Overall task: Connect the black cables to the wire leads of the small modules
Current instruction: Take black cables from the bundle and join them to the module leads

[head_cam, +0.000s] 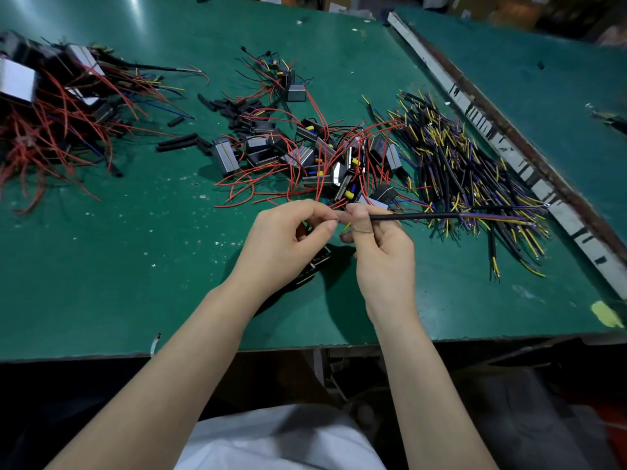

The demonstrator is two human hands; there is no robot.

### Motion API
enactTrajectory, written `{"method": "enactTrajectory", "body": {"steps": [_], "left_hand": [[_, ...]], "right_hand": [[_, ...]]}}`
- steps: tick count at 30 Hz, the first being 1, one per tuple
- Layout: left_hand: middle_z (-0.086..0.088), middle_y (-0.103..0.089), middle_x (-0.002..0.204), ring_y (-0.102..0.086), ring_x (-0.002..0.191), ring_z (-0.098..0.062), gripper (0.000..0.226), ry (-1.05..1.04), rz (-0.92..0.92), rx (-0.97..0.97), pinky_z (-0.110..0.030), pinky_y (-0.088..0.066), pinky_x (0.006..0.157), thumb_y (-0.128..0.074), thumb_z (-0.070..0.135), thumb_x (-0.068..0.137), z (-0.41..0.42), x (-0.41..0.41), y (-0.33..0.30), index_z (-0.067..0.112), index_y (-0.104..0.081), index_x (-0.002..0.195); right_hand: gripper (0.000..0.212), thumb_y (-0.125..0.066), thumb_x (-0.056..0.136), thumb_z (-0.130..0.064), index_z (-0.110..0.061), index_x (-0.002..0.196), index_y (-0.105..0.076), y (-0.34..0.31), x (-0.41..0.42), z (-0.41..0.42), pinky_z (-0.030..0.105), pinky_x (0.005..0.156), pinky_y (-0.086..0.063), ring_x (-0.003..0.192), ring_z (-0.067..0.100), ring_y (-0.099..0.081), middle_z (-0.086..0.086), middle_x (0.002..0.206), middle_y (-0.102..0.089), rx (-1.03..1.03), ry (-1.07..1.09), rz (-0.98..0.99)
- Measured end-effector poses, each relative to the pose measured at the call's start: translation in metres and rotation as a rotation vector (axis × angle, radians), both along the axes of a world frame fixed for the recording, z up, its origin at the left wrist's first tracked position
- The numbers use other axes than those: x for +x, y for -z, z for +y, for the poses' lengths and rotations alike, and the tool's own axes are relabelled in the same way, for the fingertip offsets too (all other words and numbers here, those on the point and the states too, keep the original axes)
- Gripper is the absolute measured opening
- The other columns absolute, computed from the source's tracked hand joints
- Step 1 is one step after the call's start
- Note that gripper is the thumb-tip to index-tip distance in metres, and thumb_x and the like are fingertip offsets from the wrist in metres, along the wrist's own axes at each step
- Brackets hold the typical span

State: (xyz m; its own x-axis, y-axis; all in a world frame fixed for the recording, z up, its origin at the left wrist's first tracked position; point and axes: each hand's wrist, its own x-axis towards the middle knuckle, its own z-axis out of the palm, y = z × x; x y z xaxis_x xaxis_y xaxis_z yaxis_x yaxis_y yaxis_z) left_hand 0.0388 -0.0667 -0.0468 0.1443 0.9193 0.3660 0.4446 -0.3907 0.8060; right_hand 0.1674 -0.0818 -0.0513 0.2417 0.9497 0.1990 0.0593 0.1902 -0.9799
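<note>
My right hand (pixel 380 245) grips a black cable (pixel 417 217) that sticks out to the right, its purple and yellow cores fanning at the far end. My left hand (pixel 288 239) pinches a thin wire lead at the cable's near tip, thumb and forefinger meeting my right fingers. A small black module (pixel 314 266) lies on the table just under my hands, mostly hidden by them. A heap of small modules with red leads (pixel 315 157) lies just beyond my hands. A pile of black cables (pixel 468 171) spreads to the right.
A tangle of modules with red wires (pixel 51 106) fills the far left of the green table (pixel 118 266). Short black sleeve pieces (pixel 183 140) lie near the middle. A worn white strip (pixel 509 150) runs diagonally at the right, beside a second green table (pixel 559 79).
</note>
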Motion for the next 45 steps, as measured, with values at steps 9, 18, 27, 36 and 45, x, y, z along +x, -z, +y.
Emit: {"method": "enactTrajectory", "body": {"steps": [9,18,27,36,45], "left_hand": [[0.007,-0.069,0.079,-0.06,0.073,-0.026,0.011,-0.019,-0.116,-0.101,-0.032,-0.047,0.069,-0.065,0.022,0.088,0.0028,0.0008,0.0004,0.032,-0.066,0.083],[0.013,-0.069,0.082,-0.063,0.079,-0.014,0.018,-0.001,-0.137,-0.116,-0.026,-0.049,0.074,-0.068,0.026,0.085,0.0026,-0.0003,-0.002,0.043,-0.063,0.083],[0.011,-0.071,0.082,-0.065,0.08,-0.015,0.01,0.014,-0.128,-0.129,-0.036,-0.05,0.077,-0.07,0.027,0.084,0.0009,-0.0002,-0.0003,0.037,-0.067,0.084],[0.015,-0.07,0.077,-0.063,0.074,-0.006,0.017,-0.003,-0.141,-0.123,-0.028,-0.05,0.073,-0.073,0.029,0.08,0.002,-0.0007,0.0015,0.043,-0.064,0.078],[0.019,-0.069,0.077,-0.062,0.074,-0.016,0.014,0.077,-0.142,-0.161,-0.022,-0.047,0.069,-0.072,0.027,0.082,0.0011,0.0003,-0.0009,0.039,-0.067,0.082]], "right_hand": [[0.018,-0.055,0.096,-0.015,-0.032,0.094,-0.062,0.0,0.0021,-0.0013,0.013,0.065,-0.045,0.069,0.0,-0.057,-0.004,0.091,-0.068,-0.029,-0.026,-0.008],[0.018,-0.062,0.092,-0.013,-0.03,0.087,-0.066,-0.0003,0.0017,-0.0004,0.011,0.056,-0.043,0.069,0.008,-0.057,0.001,0.092,-0.067,-0.017,0.065,0.106],[0.018,-0.062,0.092,-0.013,-0.03,0.087,-0.065,0.0027,0.0012,-0.0018,0.015,0.061,-0.047,0.076,0.004,-0.059,-0.002,0.098,-0.067,0.018,0.04,0.084],[0.016,-0.06,0.092,-0.01,-0.025,0.094,-0.061,0.0026,0.0018,-0.0003,0.014,0.058,-0.045,0.07,0.002,-0.059,0.013,0.103,-0.07,-0.003,0.037,0.129],[0.009,-0.062,0.091,-0.01,-0.019,0.092,-0.061,-0.0021,0.0017,-0.0009,0.014,0.054,-0.044,0.07,0.008,-0.059,0.011,0.101,-0.071,-0.024,0.098,0.215]]}}
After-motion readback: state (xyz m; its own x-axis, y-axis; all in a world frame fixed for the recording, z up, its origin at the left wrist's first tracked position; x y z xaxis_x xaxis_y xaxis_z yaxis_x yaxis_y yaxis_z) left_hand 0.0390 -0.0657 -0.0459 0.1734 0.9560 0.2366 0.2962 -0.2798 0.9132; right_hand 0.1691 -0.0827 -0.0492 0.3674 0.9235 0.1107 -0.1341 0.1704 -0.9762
